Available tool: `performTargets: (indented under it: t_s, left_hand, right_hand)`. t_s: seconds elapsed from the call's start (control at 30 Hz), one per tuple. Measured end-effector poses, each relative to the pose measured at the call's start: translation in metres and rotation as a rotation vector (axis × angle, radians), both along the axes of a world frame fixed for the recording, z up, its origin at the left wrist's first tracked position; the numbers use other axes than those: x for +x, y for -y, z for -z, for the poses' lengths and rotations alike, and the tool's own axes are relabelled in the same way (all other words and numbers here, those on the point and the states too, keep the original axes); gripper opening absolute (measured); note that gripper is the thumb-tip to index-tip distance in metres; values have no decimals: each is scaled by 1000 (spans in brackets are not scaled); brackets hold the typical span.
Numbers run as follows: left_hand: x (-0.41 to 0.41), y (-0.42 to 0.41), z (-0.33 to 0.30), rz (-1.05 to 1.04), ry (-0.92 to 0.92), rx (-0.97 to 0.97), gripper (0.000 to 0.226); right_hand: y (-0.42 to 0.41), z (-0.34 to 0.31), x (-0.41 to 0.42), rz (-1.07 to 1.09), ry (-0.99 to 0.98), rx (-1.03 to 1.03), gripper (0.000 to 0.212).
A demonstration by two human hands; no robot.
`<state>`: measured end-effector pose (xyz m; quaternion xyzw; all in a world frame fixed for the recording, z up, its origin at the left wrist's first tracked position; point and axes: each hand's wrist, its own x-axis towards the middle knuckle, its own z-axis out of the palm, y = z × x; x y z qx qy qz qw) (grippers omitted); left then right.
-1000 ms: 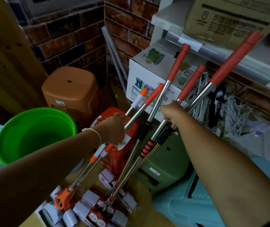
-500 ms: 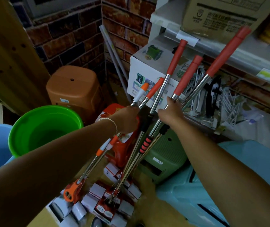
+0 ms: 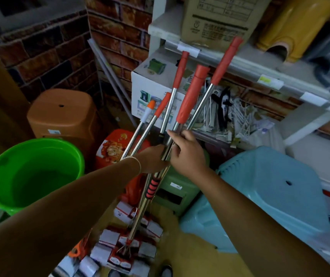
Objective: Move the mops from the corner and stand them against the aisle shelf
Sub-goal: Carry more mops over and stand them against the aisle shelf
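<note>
I am gripping a bundle of mops [image 3: 168, 124] in the middle of the frame, their steel poles fanning upward to red foam grips near the shelf [image 3: 246, 62] in the upper right. My left hand [image 3: 153, 157] is curling around the poles from the left side, fingers wrapped behind the metal so only the back of the hand and the bracelet at the wrist are showing. My right hand [image 3: 187, 151] is closing on the same bundle just beside the left, thumb and forefinger pinching around the poles at the top of the hand while the other fingers are bending loosely below; the two hands are touching or nearly so. One white and orange handle is sticking out at the left edge of the fan. The poles are tilting, running down toward the lower centre, where the mop heads are sitting among red and white packaging on the floor. A green bucket [image 3: 4, 156] is standing at the left, a brown stool [image 3: 64, 112] behind it against the brick wall [image 3: 46, 52], and a light blue stool [image 3: 260, 186] at the right.
</note>
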<state>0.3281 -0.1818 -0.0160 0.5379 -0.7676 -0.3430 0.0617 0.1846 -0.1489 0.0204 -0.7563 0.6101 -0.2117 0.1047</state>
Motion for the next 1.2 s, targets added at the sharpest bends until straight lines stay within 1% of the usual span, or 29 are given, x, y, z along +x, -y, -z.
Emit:
performTargets:
  t_s: [0.1,0.17,0.23,0.3,0.37,0.47,0.57,0.63,0.73,0.93,1.07,1.2]
  left_hand:
    - [-3,-12,-4,-85,-108,5,24]
    - [-2,-21,-5,-98,-128,-11,22]
    - [1,-33,-6,-108,-109,-22,23]
    - [-1,-44,-7,-110,-48,-27,26]
    - [-5,-57,-9,-124,-4,-11,28]
    - [-11,-78,-12,-137,16,-11,26]
    - [-14,-101,-18,-126,-5,-24,25]
    - [-15,-118,-21,-114,-22,-55,28]
    - [-17,-142,-24,-116,-12,-82,32]
    - [-19,-191,-25,-188,-54,-85,18]
    - [-21,-221,-28,-233,-50,-117,24]
    - [-20,-244,-35,-269,-69,-133,20]
  right_hand:
    - [-17,-7,-1,-58,103,-12,45]
    - [-30,-11,-1,-76,213,-39,27]
    - [-40,-16,1,25,387,-58,8]
    - [-44,-22,4,159,588,-4,23]
    - [-46,-29,6,198,687,38,33]
    - [-52,-36,11,160,740,49,23]
    - [-71,-34,15,111,874,98,11]
    - [-87,-31,14,109,897,95,9]
    - [-111,-32,7,52,900,110,18]
    - [-157,-36,-7,-147,898,169,9]
    - [-181,-35,-14,-232,880,215,9]
    - [-194,-33,-12,-288,895,236,15]
